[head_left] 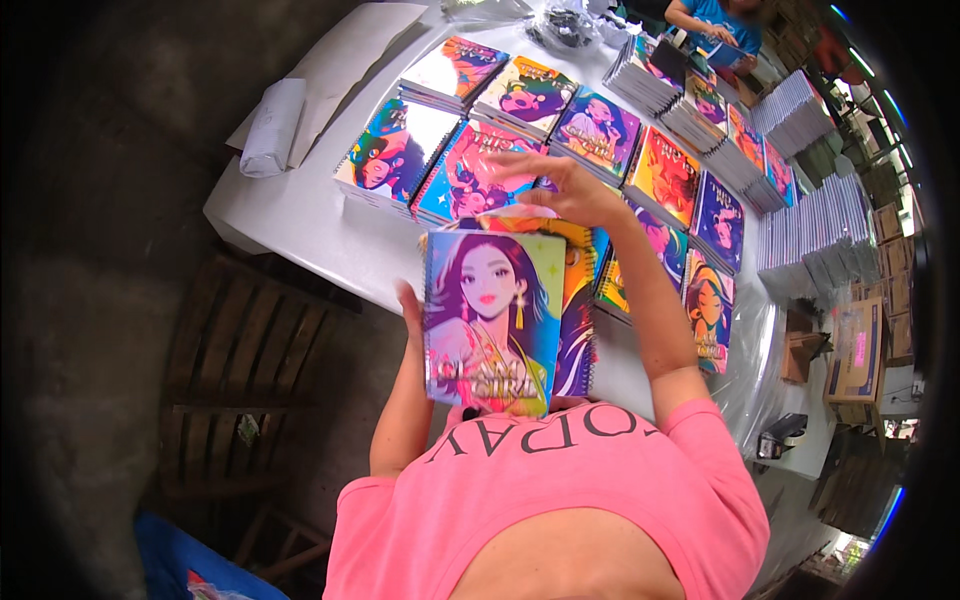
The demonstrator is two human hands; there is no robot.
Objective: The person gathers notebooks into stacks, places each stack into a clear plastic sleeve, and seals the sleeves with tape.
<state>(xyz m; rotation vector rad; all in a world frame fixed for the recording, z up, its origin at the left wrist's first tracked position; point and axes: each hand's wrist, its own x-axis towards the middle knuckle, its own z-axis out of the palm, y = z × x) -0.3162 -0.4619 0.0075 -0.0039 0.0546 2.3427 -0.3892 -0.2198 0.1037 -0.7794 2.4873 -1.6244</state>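
Close to my chest is a spiral notebook (490, 320) with a long-haired figure on its colourful cover. My left hand (411, 308) grips its left edge; the thumb shows and the other fingers are hidden behind it. Partly covered by it, another spiral notebook (577, 330) with an orange and purple cover sticks out to the right. My right hand (560, 188) reaches over the stacks with its fingers apart, holding nothing. Beneath it lies a stack with a pink cover (475, 170), and beyond are a purple-covered stack (597, 130) and an orange-covered one (663, 172).
Several more notebook piles stand on the white table (270, 225), with tall stacks (815, 235) at the right. A white roll (273, 128) lies at the left beside brown paper (345, 65). A wooden chair (235, 370) stands left; cardboard boxes (857, 345) right. Across the table, another person (715, 30) handles a notebook.
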